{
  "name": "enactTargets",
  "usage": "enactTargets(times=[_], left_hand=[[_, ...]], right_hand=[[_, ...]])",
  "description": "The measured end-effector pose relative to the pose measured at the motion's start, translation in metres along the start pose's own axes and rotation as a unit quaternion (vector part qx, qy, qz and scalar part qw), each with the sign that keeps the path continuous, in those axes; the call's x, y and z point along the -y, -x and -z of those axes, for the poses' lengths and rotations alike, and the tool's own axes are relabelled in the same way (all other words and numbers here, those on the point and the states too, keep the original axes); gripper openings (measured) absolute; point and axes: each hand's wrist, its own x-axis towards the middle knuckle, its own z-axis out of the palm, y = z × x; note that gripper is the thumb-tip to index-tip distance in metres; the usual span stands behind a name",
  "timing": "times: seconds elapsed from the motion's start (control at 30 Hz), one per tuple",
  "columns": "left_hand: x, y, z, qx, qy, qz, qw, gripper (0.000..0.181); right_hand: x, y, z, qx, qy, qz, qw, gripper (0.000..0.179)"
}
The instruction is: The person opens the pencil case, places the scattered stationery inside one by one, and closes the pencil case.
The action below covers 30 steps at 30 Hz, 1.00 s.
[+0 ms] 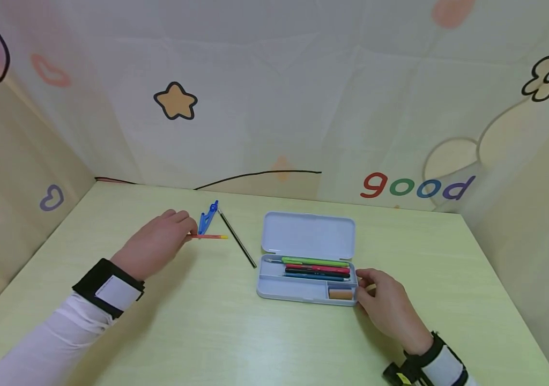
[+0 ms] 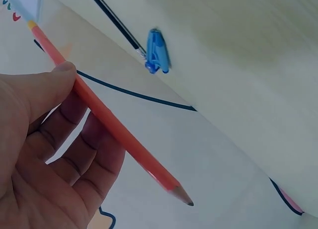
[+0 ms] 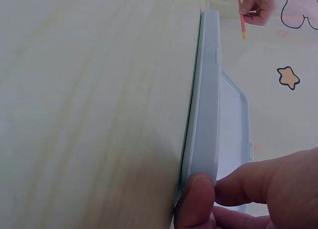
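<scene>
My left hand [image 1: 158, 244] pinches an orange-red pencil [image 2: 131, 144] between thumb and fingers, raised off the table on the left. Its sharpened tip and yellow end both show in the left wrist view. At its far side lie a blue drawing compass [image 1: 207, 218] and a dark pencil [image 1: 238, 240]. With thumb and fingers, my right hand [image 1: 390, 305] holds the right end of a pale blue pencil case [image 1: 289, 292], lid raised. Several pens and pencils [image 1: 317, 267] fill its upper compartment, and a tan eraser [image 1: 340, 294] sits in the lower right one.
The pale wooden table [image 1: 197, 343] carries all of these things. A printed cloth [image 1: 255, 107] hangs behind it and along both sides. The open lid [image 1: 308, 234] leans back toward the far edge.
</scene>
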Motion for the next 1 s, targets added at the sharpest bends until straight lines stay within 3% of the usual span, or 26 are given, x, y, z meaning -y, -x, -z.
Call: enactTargets(times=[1.0], left_hand=[[-0.039,-0.016,0.003,-0.026,-0.010,-0.047,0.9985,0.021]], right_hand=[[0.000,0.000,-0.001,-0.006,0.011,0.005,0.9999,0.042]])
